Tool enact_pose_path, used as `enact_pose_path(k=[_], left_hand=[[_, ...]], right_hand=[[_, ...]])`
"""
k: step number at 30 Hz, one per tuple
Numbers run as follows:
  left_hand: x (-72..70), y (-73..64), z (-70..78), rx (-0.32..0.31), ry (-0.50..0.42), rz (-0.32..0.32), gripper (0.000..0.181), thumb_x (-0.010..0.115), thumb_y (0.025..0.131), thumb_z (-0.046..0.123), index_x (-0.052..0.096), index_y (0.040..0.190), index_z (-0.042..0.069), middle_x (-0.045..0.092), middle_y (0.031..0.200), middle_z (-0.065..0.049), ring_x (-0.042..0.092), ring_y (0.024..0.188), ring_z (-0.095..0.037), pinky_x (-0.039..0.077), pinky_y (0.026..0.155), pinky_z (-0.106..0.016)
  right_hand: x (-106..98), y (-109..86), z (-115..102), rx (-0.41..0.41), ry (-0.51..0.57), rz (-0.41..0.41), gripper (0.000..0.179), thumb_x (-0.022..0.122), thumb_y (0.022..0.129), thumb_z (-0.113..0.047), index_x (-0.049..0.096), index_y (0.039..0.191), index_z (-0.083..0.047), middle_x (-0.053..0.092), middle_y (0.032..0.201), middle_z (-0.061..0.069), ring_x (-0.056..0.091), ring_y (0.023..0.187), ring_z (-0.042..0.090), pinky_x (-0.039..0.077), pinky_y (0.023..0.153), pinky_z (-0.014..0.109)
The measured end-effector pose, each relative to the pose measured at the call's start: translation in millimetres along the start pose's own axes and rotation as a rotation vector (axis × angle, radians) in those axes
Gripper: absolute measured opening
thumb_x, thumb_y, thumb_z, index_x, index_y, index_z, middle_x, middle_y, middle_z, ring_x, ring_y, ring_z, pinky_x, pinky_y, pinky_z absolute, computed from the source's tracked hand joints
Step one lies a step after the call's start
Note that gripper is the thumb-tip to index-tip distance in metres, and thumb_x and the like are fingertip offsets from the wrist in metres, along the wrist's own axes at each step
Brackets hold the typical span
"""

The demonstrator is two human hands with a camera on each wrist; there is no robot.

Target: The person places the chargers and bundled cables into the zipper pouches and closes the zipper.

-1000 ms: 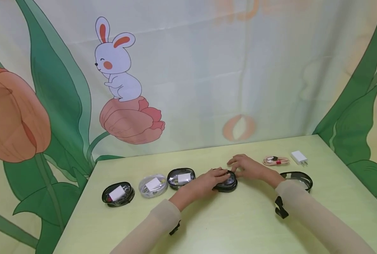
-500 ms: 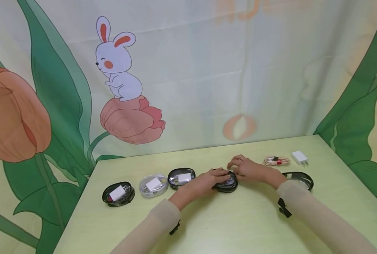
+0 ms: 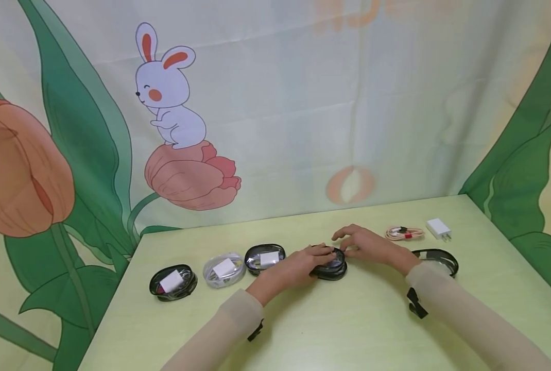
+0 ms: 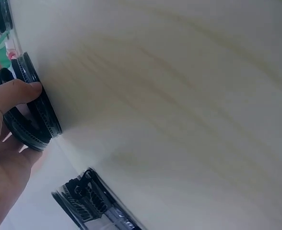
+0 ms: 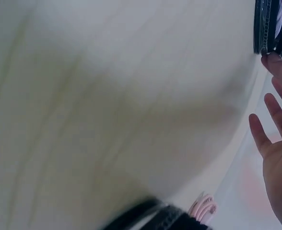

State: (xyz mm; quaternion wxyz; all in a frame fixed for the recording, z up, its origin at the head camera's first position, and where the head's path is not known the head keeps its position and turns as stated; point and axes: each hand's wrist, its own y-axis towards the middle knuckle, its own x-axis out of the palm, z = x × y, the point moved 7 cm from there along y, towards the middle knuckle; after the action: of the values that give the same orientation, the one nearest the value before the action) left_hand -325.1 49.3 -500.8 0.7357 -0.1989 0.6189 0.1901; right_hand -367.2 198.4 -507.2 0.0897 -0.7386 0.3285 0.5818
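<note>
In the head view my left hand (image 3: 300, 264) holds a small oval zip pouch (image 3: 333, 271) with black edging, fingers over its top. The left wrist view shows my thumb (image 4: 23, 91) on the pouch's upper rim and my other fingers beneath; its two black rims (image 4: 23, 130) stand partly apart. My right hand (image 3: 370, 246) reaches the same pouch from the right. In the right wrist view its thumb and forefinger (image 5: 277, 67) pinch at the end of the zipped edge (image 5: 265, 28), while the other fingers spread away. The pouch's inside is mostly hidden.
On the left lie a black-edged pouch (image 3: 173, 296), a clear white-edged pouch (image 3: 226, 283) and another black-edged pouch (image 3: 253, 252), each with a white charger. At right are a coiled pink cable (image 3: 407, 234), a white plug charger (image 3: 438, 229) and a black-edged pouch (image 3: 451, 264) partly behind the right sleeve.
My right forearm has shifted very slightly to the right. Both hands stay at the same pouch.
</note>
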Motion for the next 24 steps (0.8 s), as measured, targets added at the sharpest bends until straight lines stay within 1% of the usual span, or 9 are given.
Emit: enact_pose_path(k=[3,6,8,11,15,17,20,22,24], left_hand=[[0.3,0.6,0.4,-0.01,0.049,-0.015,0.069,0.075,0.094,0.014,0.043,0.155,0.012,0.037,0.162,-0.004,0.033,0.15,-0.026,0.039,0.115,-0.038],[3.0,1.2,1.8,-0.001,0.12,-0.025,0.07,0.074,0.095,0.023,0.041,0.156,0.012,0.037,0.162,-0.005,0.034,0.15,-0.027,0.037,0.116,-0.037],[4.3,1.3,1.8,-0.002,0.15,-0.026,0.071,0.074,0.095,0.028,0.041,0.156,0.011,0.037,0.162,-0.006,0.034,0.149,-0.028,0.036,0.116,-0.037],[3.7,1.4,2.4,-0.015,0.186,-0.011,0.071,0.074,0.095,0.031,0.043,0.155,0.011,0.039,0.161,-0.008,0.037,0.148,-0.03,0.037,0.116,-0.037],[3.0,3.0,3.7,-0.039,0.209,-0.009,0.07,0.074,0.095,0.031,0.044,0.154,0.01,0.04,0.16,-0.009,0.038,0.147,-0.031,0.035,0.117,-0.038],[3.6,4.9,5.3,-0.045,0.219,-0.011,0.07,0.074,0.095,0.031,0.044,0.155,0.01,0.04,0.16,-0.009,0.038,0.147,-0.031,0.034,0.118,-0.039],[4.2,6.3,7.9,-0.056,0.216,-0.016,0.07,0.073,0.096,0.031,0.043,0.155,0.01,0.04,0.16,-0.009,0.036,0.148,-0.031,0.033,0.118,-0.039],[5.1,6.5,8.7,-0.062,0.215,-0.015,0.07,0.073,0.096,0.032,0.042,0.155,0.01,0.04,0.16,-0.008,0.036,0.148,-0.031,0.033,0.118,-0.039],[5.5,6.4,8.9,-0.07,0.214,-0.013,0.07,0.073,0.096,0.032,0.042,0.155,0.011,0.04,0.16,-0.008,0.036,0.148,-0.031,0.034,0.118,-0.04]], right_hand=[[-1.3,0.6,1.7,0.012,0.031,0.002,0.006,0.073,0.093,-0.008,0.075,0.09,-0.013,0.062,0.131,0.017,0.055,0.121,0.04,0.043,0.102,0.058],[-1.6,-0.3,3.2,0.033,0.066,-0.023,0.009,0.073,0.092,-0.007,0.074,0.09,-0.016,0.058,0.137,0.018,0.051,0.127,0.043,0.037,0.106,0.062],[-2.2,-1.5,3.6,0.044,0.101,-0.043,0.011,0.074,0.091,-0.007,0.074,0.09,-0.018,0.055,0.141,0.017,0.046,0.132,0.045,0.032,0.109,0.064],[-3.6,-5.4,3.5,0.058,0.169,-0.072,0.012,0.075,0.09,-0.008,0.075,0.09,-0.02,0.05,0.148,0.016,0.037,0.138,0.048,0.024,0.112,0.068],[-5.3,-9.3,1.8,0.072,0.243,-0.115,0.008,0.075,0.091,-0.013,0.076,0.09,-0.02,0.042,0.154,0.019,0.026,0.143,0.054,0.016,0.112,0.073],[-4.1,-10.8,4.0,0.108,0.252,-0.151,0.005,0.073,0.093,-0.017,0.077,0.091,-0.019,0.039,0.156,0.02,0.02,0.145,0.056,0.013,0.112,0.074],[-0.2,-9.3,6.5,0.176,0.224,-0.236,0.008,0.071,0.095,-0.02,0.077,0.09,-0.02,0.037,0.159,0.019,0.013,0.148,0.055,0.01,0.114,0.074],[2.0,-7.5,5.7,0.191,0.193,-0.29,0.012,0.069,0.097,-0.021,0.077,0.088,-0.021,0.036,0.16,0.018,0.011,0.149,0.054,0.01,0.114,0.073],[3.0,-5.6,3.4,0.185,0.173,-0.324,0.015,0.068,0.097,-0.019,0.077,0.086,-0.023,0.036,0.16,0.017,0.011,0.149,0.054,0.01,0.115,0.073]])
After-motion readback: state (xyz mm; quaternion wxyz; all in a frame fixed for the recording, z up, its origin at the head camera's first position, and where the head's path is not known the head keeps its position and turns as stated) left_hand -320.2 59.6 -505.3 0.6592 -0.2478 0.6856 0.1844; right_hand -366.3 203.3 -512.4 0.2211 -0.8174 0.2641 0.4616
